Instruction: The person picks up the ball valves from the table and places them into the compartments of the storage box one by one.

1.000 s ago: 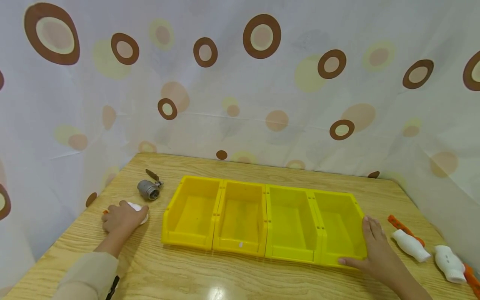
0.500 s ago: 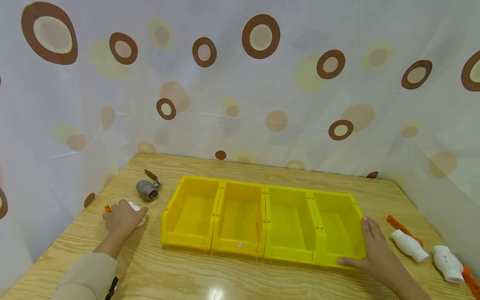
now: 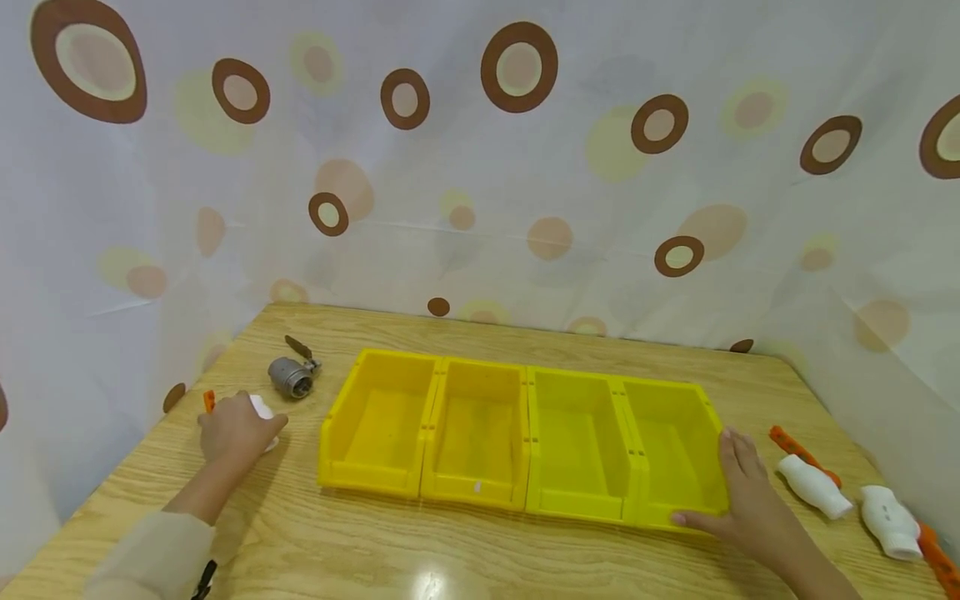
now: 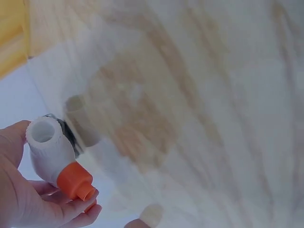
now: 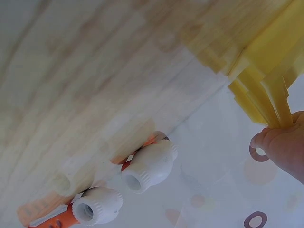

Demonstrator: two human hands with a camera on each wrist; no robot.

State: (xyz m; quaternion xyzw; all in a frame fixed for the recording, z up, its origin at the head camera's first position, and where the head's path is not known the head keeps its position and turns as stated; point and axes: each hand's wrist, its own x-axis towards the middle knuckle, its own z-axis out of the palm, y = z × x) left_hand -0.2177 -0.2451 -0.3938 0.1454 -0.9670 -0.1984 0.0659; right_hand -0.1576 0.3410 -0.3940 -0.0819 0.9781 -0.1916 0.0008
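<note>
My left hand [image 3: 236, 429] grips a white plastic ball valve [image 4: 50, 152] with an orange handle [image 4: 75, 181], left of the bins. The fingers curl round the valve's body, and its open end shows in the left wrist view. From above, the hand covers most of it. At the other end of the row, my right hand [image 3: 757, 500] holds the right-hand yellow bin [image 3: 678, 467] by its corner. Its thumb lies at the front rim and its fingers lie along the right wall. A grey metal ball valve [image 3: 291, 377] with a dark lever lies beyond the left hand.
Three more yellow bins [image 3: 378, 425] adjoin the held one in a row. Right of them lie two white ball valves, one nearer the bins [image 3: 813, 486] and one farther right [image 3: 891, 522], both with orange handles. A patterned curtain [image 3: 480, 167] rises behind the wooden table [image 3: 360, 550].
My left hand has shifted slightly left and away from me with the white valve, and the orange handle now sticks up more. The right hand stays on the bin's corner. The head view has shifted slightly.
</note>
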